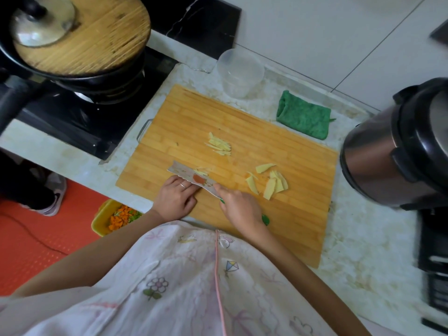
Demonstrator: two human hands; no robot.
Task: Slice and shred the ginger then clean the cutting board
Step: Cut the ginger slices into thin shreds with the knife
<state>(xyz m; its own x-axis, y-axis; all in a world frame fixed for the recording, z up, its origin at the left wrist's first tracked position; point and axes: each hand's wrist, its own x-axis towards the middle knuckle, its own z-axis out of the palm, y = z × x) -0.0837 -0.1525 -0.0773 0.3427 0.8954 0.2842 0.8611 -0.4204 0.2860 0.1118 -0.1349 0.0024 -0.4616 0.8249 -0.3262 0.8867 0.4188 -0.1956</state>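
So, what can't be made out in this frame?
- Head view: knife handle, mostly covered by the right hand.
- What the left hand holds, if anything: its own knuckles and the blade hide it.
- Cooker: cut off by the right edge.
- Yellow bin: partly behind the counter.

The knife (191, 178) lies over the cutting board (194, 117) between the left hand (174, 198) and right hand (238, 208), seemingly carrying a few bits (202, 171). Ginger shreds (219, 146) lie beyond both hands; ginger slices (270, 183) lie just right of the right hand.
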